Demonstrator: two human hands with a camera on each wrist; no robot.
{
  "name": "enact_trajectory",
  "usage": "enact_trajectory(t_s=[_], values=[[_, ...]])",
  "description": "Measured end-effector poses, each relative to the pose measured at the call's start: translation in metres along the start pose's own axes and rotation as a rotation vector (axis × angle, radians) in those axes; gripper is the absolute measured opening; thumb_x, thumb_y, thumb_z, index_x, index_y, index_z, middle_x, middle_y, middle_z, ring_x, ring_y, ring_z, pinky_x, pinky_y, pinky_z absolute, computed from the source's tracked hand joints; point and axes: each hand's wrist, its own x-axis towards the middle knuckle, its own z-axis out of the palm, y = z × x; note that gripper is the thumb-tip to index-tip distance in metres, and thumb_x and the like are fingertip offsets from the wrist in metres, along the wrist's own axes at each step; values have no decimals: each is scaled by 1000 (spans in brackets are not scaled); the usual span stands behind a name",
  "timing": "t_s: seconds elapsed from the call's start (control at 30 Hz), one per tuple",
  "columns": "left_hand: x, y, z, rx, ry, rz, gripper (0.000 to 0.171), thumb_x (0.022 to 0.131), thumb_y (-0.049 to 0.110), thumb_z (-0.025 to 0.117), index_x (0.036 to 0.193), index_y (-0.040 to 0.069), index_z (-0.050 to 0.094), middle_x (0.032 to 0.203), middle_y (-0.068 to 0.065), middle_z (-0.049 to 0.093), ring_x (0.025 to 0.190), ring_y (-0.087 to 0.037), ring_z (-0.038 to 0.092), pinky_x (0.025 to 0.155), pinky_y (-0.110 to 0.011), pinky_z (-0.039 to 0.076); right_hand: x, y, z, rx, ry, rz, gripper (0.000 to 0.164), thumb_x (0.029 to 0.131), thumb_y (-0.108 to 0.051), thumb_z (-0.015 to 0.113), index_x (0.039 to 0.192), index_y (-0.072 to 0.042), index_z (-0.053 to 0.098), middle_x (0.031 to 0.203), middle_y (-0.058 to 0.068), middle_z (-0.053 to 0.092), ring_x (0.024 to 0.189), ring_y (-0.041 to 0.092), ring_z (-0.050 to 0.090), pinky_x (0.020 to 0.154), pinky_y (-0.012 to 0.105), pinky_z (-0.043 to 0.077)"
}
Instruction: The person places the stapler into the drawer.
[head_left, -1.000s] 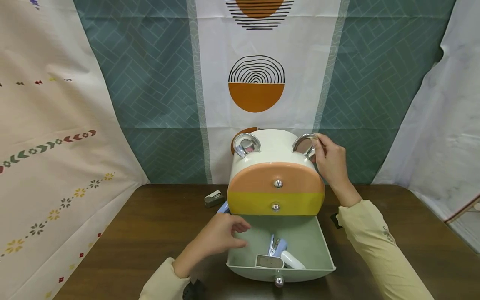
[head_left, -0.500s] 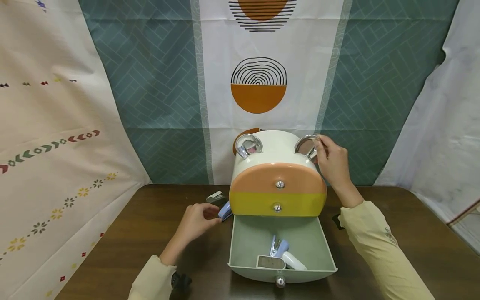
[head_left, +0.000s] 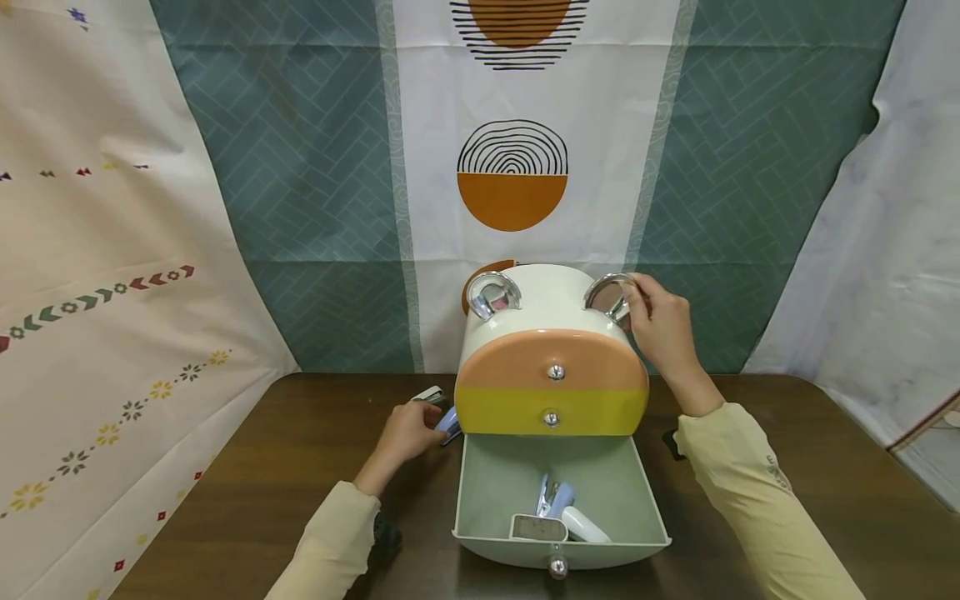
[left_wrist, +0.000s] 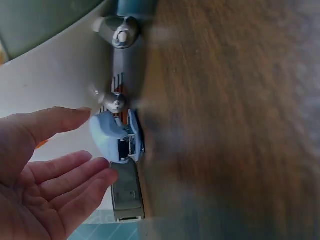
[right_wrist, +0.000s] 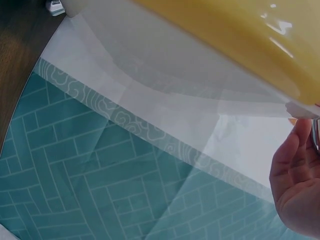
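My left hand reaches beside a small light-blue stapler on the table, left of a rounded drawer cabinet. In the left wrist view the thumb and relaxed fingers stand apart on the near side of the blue stapler, not closed round it. Just behind it lies a dark grey-green stapler. My right hand pinches the right chrome ring on top of the cabinet. The green bottom drawer is pulled out.
Inside the drawer lie a blue stapler, a white rounded object and a grey-topped white object. The orange and yellow drawers above are closed. A left chrome ring tops the cabinet. Patterned cloth hangs behind the wooden table.
My left hand has moved from over the open drawer, left and back, to the blue stapler beside the cabinet. The right hand keeps its hold on the ring.
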Motion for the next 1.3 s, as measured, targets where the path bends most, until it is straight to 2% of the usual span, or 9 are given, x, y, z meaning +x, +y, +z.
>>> enact_trajectory(t_s=[0.2,0.4,0.5,0.77,0.97,1.07,1.3], values=[[6,0,8,56,-36,-24,26,66,11,77,87,-2,69,77,-8,67,63,-16,59,60,-33,48,0,-2,1,4,13,-8,22,92,-9,51,105,4,62,54,11,57,46,-16,37,45,14,34],[8,-1,12,64,-48,1,11,67,4,74,76,0,69,64,-5,63,47,-11,51,47,-25,43,1,-4,2,14,11,-11,22,92,-9,51,106,5,62,55,14,57,46,-16,37,45,13,33],[9,-2,12,72,-39,14,9,67,2,72,75,-1,69,62,-5,62,45,-11,50,44,-24,42,2,-4,3,14,14,-11,22,92,-9,51,106,5,62,55,15,58,46,-16,37,46,12,33],[10,-3,12,102,-32,36,9,67,3,71,76,0,70,65,-5,64,48,-11,51,46,-24,43,1,-4,2,10,15,-10,22,91,-9,51,105,5,62,55,14,58,46,-15,37,45,12,32],[7,1,1,125,-12,70,11,67,4,72,77,2,70,67,-5,64,53,-14,49,49,-27,41,1,-2,0,10,27,-14,22,91,-8,51,106,5,62,55,14,58,46,-16,36,46,12,33],[4,1,-8,118,0,67,13,67,5,72,80,2,71,68,-4,64,55,-14,50,51,-28,42,1,-1,0,10,21,-12,22,92,-8,51,106,4,62,55,13,57,46,-15,36,45,13,33],[-11,1,-34,76,30,61,20,68,3,71,87,0,70,75,-9,66,61,-15,57,56,-31,47,1,-1,1,6,19,-8,22,91,-8,51,105,5,62,53,11,56,45,-12,37,44,14,33]])
